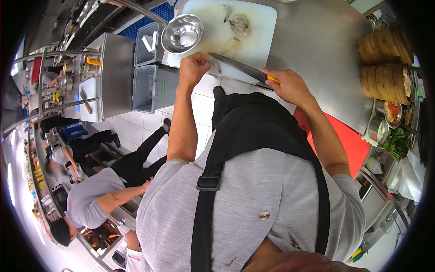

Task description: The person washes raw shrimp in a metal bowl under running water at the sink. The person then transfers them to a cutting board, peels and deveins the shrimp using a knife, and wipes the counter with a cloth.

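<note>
My left hand is closed in a pinch at the near left edge of the white cutting board; what its fingers hold is too small to name. A greyish piece, apparently a shrimp, lies beside those fingertips. My right hand grips the yellow-and-black handle of a knife, whose blade points left over the board with its tip near my left hand. Farther back on the board are a small pile of shrimp and a single piece. A metal bowl stands at the board's left corner.
Bamboo steamers stand on the steel counter at right, near containers of food and green leaves. Grey bins are at left. A co-worker in a grey shirt bends at lower left; another person is farther back.
</note>
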Demonstrator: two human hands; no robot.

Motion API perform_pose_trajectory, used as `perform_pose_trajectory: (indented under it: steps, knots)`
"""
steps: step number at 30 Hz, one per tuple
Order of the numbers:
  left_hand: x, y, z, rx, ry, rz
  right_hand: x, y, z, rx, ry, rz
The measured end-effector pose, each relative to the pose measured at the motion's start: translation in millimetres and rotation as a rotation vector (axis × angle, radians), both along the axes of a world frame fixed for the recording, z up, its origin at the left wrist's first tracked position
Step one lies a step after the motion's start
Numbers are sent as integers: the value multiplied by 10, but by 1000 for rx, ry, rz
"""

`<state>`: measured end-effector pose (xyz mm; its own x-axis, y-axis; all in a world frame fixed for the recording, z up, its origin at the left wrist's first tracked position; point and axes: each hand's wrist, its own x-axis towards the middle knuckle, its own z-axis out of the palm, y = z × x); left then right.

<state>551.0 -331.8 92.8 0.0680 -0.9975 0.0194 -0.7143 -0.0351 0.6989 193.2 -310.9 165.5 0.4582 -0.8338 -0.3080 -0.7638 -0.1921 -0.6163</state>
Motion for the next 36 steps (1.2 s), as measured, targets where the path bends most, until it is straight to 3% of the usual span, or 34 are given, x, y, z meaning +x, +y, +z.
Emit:
perform_pose_trajectory:
  steps: [3, 6, 9, 12, 15, 17, 20, 23, 25, 27, 30, 33, 36]
  knots:
    - [89, 92, 112, -4, 25, 41, -1, 23, -74, -95, -21, 4]
    - [179, 148, 237, -30, 93, 106, 0, -14, 20, -17, 45, 15]
    - [238, 105, 374, -98, 205, 152, -177, -25, -94, -170, -82, -25]
    - [189, -57, 457, -190, 301, 152, -344, -103, -70, -264, 53, -86]
    - [-80, -404, 576, -304, 249, 107, -339, -108, -108, -276, 94, -102]
    - [-171, -838, 351, -355, 233, 27, -310, -48, -103, -295, 55, -48]
    - [-367, -1117, 384, -309, 19, 35, -326, 18, -95, -304, 67, -31]
    - [-20, -957, 232, -671, 56, 547, -332, 50, -190, -272, 69, -64]
    - [234, -670, 128, -496, -220, 883, -335, 144, -215, -232, 49, -83]
    - [495, -548, -257, -386, -352, 954, -311, 212, -197, -199, 21, -78]
    - [630, -390, -387, -43, 484, 767, -301, 243, -259, -198, 13, -156]
    - [610, -211, -378, -191, 664, 750, -219, 224, -262, -228, 28, -82]
    - [721, 197, -244, -179, 629, 773, -189, 59, -161, -163, 79, -87]
